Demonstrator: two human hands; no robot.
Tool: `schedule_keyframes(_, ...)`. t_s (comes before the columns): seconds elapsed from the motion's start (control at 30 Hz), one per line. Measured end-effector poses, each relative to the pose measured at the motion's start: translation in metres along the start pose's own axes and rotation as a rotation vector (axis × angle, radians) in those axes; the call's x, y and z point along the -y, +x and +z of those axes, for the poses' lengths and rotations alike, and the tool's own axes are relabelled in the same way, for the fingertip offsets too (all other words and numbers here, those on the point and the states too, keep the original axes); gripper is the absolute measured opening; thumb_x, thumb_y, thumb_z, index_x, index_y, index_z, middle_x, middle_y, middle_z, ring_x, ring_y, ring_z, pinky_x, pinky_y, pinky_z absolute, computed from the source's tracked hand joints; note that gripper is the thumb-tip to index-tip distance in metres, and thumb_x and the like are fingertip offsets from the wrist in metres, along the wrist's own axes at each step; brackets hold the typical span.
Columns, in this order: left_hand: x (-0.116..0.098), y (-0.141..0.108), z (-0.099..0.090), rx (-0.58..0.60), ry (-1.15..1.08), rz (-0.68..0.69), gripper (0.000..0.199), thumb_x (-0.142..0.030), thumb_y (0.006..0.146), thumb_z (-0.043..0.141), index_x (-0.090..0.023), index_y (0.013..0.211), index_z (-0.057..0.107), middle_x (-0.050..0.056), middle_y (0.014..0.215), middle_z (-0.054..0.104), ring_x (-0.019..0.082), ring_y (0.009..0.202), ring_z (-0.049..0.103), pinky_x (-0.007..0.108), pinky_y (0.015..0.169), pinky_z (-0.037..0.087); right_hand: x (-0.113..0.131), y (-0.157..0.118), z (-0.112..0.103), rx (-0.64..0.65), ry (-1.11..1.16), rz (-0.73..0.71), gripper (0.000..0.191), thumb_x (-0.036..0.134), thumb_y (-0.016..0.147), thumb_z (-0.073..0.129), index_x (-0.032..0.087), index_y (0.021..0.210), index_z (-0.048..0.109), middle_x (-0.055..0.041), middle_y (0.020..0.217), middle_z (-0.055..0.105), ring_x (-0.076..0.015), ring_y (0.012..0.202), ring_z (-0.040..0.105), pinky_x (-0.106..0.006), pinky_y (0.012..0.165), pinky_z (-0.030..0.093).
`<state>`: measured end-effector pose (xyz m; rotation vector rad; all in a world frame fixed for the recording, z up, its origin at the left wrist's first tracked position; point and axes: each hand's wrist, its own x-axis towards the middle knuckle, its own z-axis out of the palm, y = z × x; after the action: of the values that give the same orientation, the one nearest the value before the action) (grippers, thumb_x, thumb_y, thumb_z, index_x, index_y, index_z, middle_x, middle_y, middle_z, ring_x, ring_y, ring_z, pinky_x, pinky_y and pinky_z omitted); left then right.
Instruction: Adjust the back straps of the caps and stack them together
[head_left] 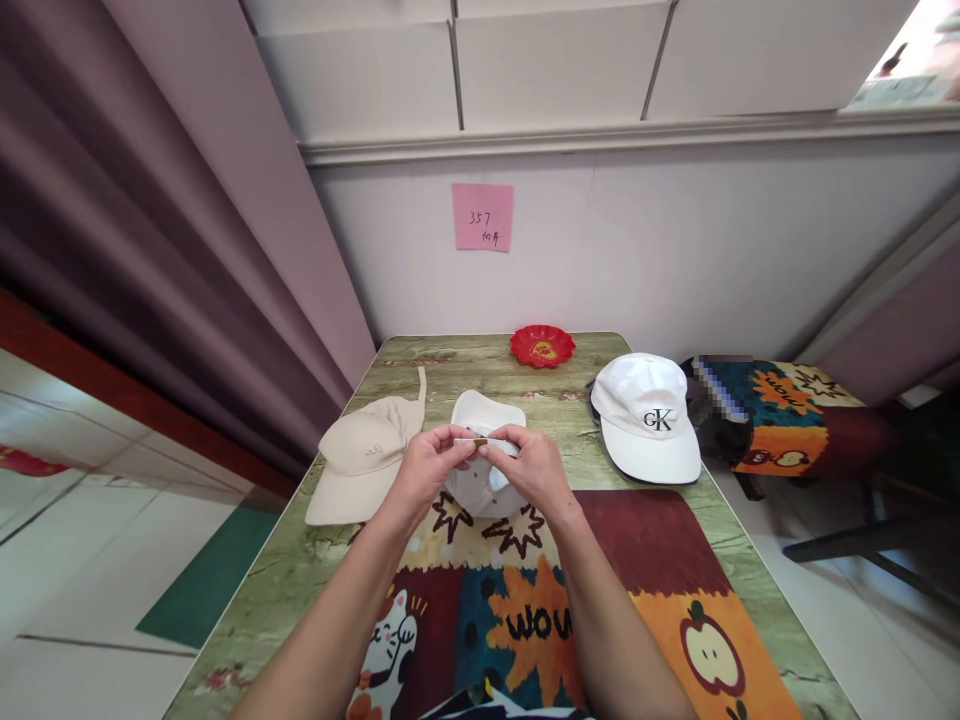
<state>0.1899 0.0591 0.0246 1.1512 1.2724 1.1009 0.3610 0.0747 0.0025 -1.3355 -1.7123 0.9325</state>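
Note:
A white cap (480, 492) rests in the middle of the table, its brim pointing toward the wall and its back toward me. My left hand (444, 452) pinches one end of the cap's narrow back strap. On the other end, my right hand (521, 455) has its thumb and fingers closed. Between the two hands a small brass-coloured buckle shows on the strap. Left of my hands lies a beige cap (367, 450) with its strap sticking up loose. To the right sits a white cap with black CK letters (649, 415), apparently stacked on a dark cap.
A red scalloped dish (543, 346) stands near the table's back edge. Under my arms a colourful printed mat (637, 540) covers part of the wood-patterned table (262, 590). A pink note (483, 217) is stuck on the wall. A purple curtain (187, 200) hangs at left; a stool (802, 420) stands at right.

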Motion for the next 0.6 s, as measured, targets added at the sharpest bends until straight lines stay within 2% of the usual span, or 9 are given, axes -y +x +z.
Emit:
schedule_keyframes(0.13, 0.002, 0.001, 0.0, -0.005, 0.253, 0.115, 0.024, -0.036, 0.075, 0.071, -0.015, 0.087, 0.068, 0.001, 0.072, 0.062, 0.013, 0.064, 0.053, 0.023, 0.056, 0.041, -0.002, 0.001, 0.002, -0.023, -0.011, 0.027, 0.022, 0.042, 0.077, 0.069, 0.025, 0.088, 0.077, -0.0017, 0.076, 0.074, -0.0182, 0.066, 0.063, -0.027, 0.064, 0.042)
schedule_keyframes(0.27, -0.001, 0.003, -0.003, -0.092, 0.458, 0.223, 0.034, -0.035, 0.076, 0.069, -0.017, 0.105, 0.067, 0.004, 0.09, 0.064, 0.011, 0.057, 0.048, 0.023, 0.053, 0.039, -0.003, 0.002, 0.003, -0.035, 0.03, 0.026, 0.022, 0.04, 0.077, 0.068, 0.023, 0.087, 0.078, -0.002, 0.075, 0.075, -0.0184, 0.065, 0.064, -0.027, 0.063, 0.043)
schedule_keyframes(0.3, -0.003, 0.003, -0.004, -0.062, 0.477, 0.231, 0.037, -0.036, 0.077, 0.069, -0.018, 0.109, 0.067, 0.005, 0.097, 0.064, 0.01, 0.056, 0.047, 0.023, 0.052, 0.04, -0.003, 0.002, 0.003, -0.037, 0.041, 0.02, 0.022, 0.04, 0.077, 0.068, 0.023, 0.087, 0.078, -0.002, 0.075, 0.075, -0.0183, 0.065, 0.064, -0.027, 0.063, 0.043)
schedule_keyframes(0.37, -0.007, 0.004, -0.007, 0.068, 0.475, 0.203, 0.041, -0.04, 0.08, 0.066, -0.018, 0.115, 0.065, 0.006, 0.105, 0.063, 0.009, 0.055, 0.047, 0.024, 0.051, 0.041, -0.004, 0.002, 0.003, -0.04, 0.051, 0.009, 0.021, 0.039, 0.077, 0.068, 0.023, 0.087, 0.077, -0.0019, 0.075, 0.075, -0.0182, 0.065, 0.063, -0.027, 0.062, 0.043)
schedule_keyframes(0.47, -0.011, 0.007, -0.011, 0.226, 0.447, 0.099, 0.046, -0.045, 0.08, 0.067, -0.018, 0.118, 0.064, 0.003, 0.089, 0.062, 0.01, 0.055, 0.048, 0.023, 0.049, 0.039, -0.005, 0.002, 0.002, -0.014, 0.062, -0.012, 0.021, 0.038, 0.077, 0.068, 0.022, 0.087, 0.077, -0.0022, 0.076, 0.074, -0.0182, 0.066, 0.062, -0.026, 0.063, 0.043)
schedule_keyframes(0.6, -0.011, 0.015, -0.021, 0.267, 0.406, 0.019, 0.042, -0.047, 0.075, 0.073, -0.017, 0.102, 0.067, -0.004, 0.063, 0.052, 0.009, 0.049, 0.041, 0.021, 0.045, 0.03, -0.008, 0.003, -0.003, 0.089, 0.147, -0.063, 0.022, 0.038, 0.081, 0.065, 0.021, 0.092, 0.075, -0.0021, 0.082, 0.073, -0.0173, 0.073, 0.061, -0.025, 0.065, 0.043)
